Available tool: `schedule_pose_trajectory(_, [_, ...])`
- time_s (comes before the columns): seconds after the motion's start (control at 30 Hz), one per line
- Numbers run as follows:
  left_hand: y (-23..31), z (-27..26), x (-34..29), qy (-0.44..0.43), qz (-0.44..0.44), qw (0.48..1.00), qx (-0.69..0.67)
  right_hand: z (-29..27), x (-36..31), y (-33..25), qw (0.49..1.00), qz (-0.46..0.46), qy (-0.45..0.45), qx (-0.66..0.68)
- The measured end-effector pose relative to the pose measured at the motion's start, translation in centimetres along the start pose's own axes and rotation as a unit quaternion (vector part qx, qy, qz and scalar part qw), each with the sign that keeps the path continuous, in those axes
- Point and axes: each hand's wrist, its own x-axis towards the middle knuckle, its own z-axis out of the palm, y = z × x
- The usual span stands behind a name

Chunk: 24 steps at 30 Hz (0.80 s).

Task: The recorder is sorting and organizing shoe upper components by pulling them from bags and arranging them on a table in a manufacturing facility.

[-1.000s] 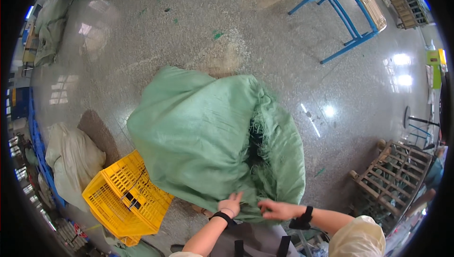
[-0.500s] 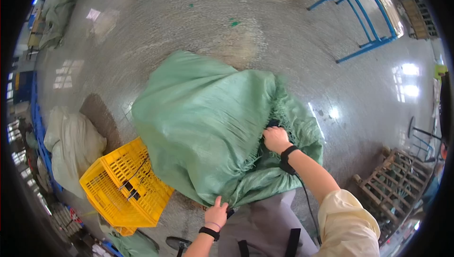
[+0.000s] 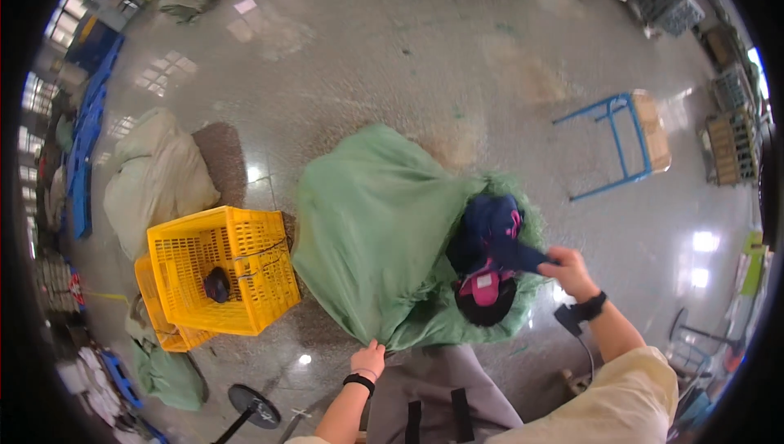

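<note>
A large green woven sack (image 3: 371,232) lies on the floor in front of me, its frayed mouth toward the right. My left hand (image 3: 367,361) is closed on the sack's near edge. At the mouth sits a bundle of dark navy and pink items (image 3: 488,236), partly over a round black piece; their exact kind is unclear. My right hand (image 3: 573,274) grips a navy cloth-like end of this bundle, drawn out to the right. The lower part of the bundle rests against the sack's green edge.
A yellow plastic crate (image 3: 265,281) with a dark object (image 3: 216,284) inside stands to the left. Behind it slumps a pale sack (image 3: 159,179). A blue-framed stool (image 3: 652,138) lies at the right. A round black stand base (image 3: 254,406) is near my left arm.
My right hand has come out of the sack's mouth and moved right, pulling the navy and pink bundle into sight. My left hand keeps to the sack's near edge. The view has shifted.
</note>
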Motion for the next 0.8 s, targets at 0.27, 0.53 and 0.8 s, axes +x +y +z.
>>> schedule_pose_trajectory(0.27, [1.3,0.4,-14.1,0.031,-0.083,0.990,-0.110,-2.8,-17.0,-23.6,0.887,-0.354,-0.139,0.261])
schedule_pose_trajectory(0.53, [6.5,16.6,-35.5,0.354,-0.081,0.692,-0.624,15.1,-37.8,-36.8,0.664,-0.517,-0.411,0.350])
schedule_pose_trajectory(0.8, [12.5,31.1,-53.2,0.673,-0.176,0.273,-0.664,29.0,-61.8,-48.2,0.383,-0.523,-0.717,0.256])
